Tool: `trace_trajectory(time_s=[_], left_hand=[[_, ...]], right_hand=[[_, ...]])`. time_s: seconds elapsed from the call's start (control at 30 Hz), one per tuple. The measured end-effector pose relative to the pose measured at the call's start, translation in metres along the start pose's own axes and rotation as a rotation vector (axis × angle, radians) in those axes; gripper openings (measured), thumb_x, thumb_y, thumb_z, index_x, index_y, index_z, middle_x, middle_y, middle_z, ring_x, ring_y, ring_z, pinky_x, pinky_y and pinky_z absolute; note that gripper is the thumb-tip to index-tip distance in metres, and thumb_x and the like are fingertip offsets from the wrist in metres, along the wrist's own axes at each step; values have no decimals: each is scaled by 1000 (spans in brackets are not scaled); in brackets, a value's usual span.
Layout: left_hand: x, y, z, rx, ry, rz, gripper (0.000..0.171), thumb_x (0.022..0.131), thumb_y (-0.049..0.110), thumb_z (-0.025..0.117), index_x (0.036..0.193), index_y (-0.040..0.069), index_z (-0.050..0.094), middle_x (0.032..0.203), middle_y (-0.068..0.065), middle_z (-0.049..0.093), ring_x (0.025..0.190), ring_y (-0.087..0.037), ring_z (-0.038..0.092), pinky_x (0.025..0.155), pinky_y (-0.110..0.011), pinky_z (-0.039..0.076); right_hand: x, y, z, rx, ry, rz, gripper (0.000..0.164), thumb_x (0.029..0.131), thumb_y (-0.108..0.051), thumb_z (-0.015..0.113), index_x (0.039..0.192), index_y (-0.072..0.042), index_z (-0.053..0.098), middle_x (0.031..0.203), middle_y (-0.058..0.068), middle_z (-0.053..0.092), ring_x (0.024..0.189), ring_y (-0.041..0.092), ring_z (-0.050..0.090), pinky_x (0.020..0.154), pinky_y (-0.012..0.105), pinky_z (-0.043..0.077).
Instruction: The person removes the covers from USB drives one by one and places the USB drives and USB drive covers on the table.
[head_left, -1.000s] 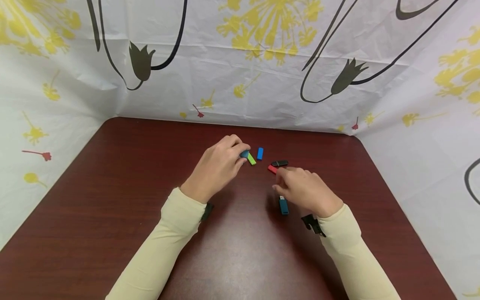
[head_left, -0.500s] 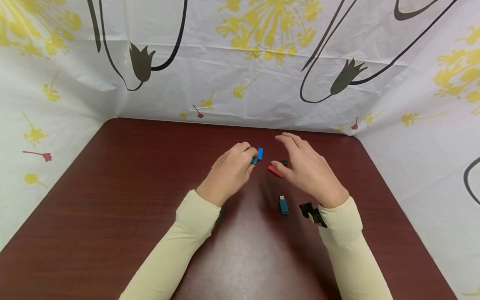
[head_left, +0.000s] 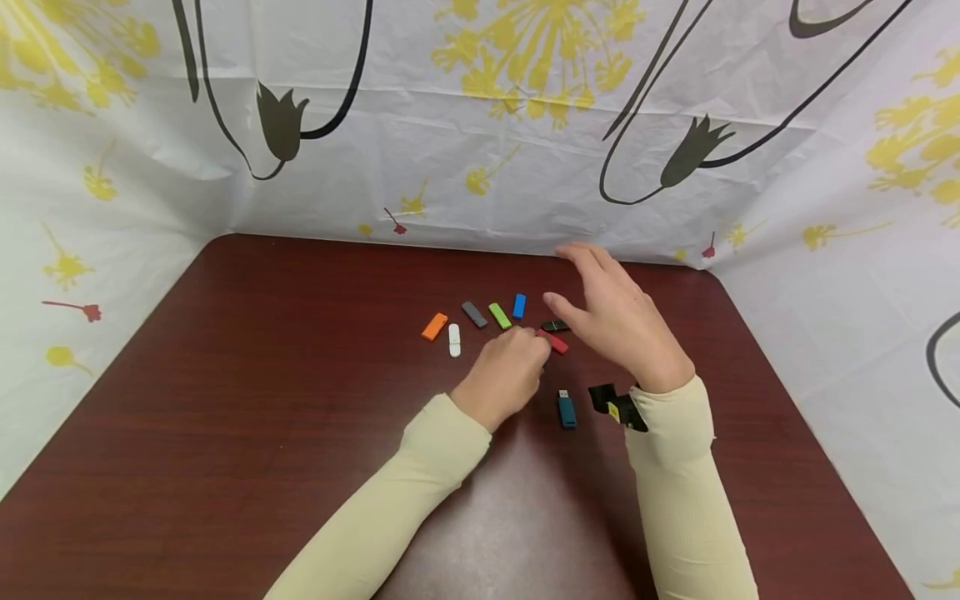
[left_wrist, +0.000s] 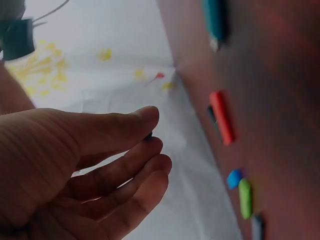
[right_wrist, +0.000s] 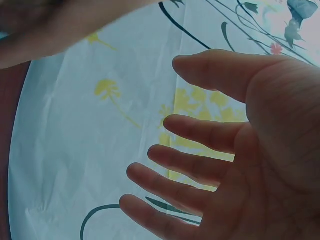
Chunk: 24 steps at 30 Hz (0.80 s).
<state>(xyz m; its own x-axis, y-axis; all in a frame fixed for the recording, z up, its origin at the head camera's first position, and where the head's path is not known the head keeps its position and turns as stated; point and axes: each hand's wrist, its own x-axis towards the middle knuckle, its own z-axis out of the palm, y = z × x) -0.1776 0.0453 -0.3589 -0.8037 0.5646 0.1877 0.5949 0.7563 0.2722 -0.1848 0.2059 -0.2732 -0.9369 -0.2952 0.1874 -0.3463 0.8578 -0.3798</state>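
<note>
My left hand (head_left: 506,375) pinches a small teal cap between thumb and forefinger; only a dark sliver of the cap (left_wrist: 149,136) shows in the left wrist view. The hand is above the table, beside a red USB stick (head_left: 555,342). Nearer to me lies a teal USB stick (head_left: 567,410), its metal plug bare and pointing away from me. My right hand (head_left: 626,321) is raised over the right side with nothing in it, its fingers and thumb spread apart in the right wrist view.
Several other USB sticks lie on the dark red table (head_left: 225,400): orange (head_left: 434,327), white (head_left: 454,341), grey (head_left: 474,314), green (head_left: 499,316), blue (head_left: 519,306) and black (head_left: 554,326). A white patterned sheet (head_left: 480,217) hangs behind the table.
My left hand has moved right and toward me with the cap, uncovering the orange, white and grey sticks. My right hand has opened and risen away from the teal stick.
</note>
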Motion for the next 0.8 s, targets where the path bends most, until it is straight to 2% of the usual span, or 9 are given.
trace_trajectory(time_s=[0.27, 0.5, 0.8], left_hand=[[4, 7, 24, -58, -109, 36, 10, 103, 5, 72, 110, 4, 80, 92, -8, 77, 83, -17, 72, 74, -24, 60], [4, 3, 40, -100, -157, 43, 10, 104, 6, 70, 105, 5, 81, 82, -7, 72, 69, -12, 63, 61, -22, 51], [7, 2, 48, -157, -200, 19, 9, 102, 7, 75, 108, 5, 80, 92, -7, 75, 75, -12, 66, 72, -24, 60]], right_hand=[[1, 7, 1, 18, -30, 19, 61, 110, -32, 64, 161, -7, 44, 167, 14, 43, 156, 35, 41, 121, 63, 40], [4, 11, 2, 29, -53, 32, 60, 110, -32, 63, 162, -8, 44, 168, 14, 42, 157, 35, 39, 123, 63, 39], [5, 15, 0, 25, -77, 45, 60, 110, -32, 63, 162, -8, 44, 168, 14, 41, 156, 35, 40, 123, 63, 38]])
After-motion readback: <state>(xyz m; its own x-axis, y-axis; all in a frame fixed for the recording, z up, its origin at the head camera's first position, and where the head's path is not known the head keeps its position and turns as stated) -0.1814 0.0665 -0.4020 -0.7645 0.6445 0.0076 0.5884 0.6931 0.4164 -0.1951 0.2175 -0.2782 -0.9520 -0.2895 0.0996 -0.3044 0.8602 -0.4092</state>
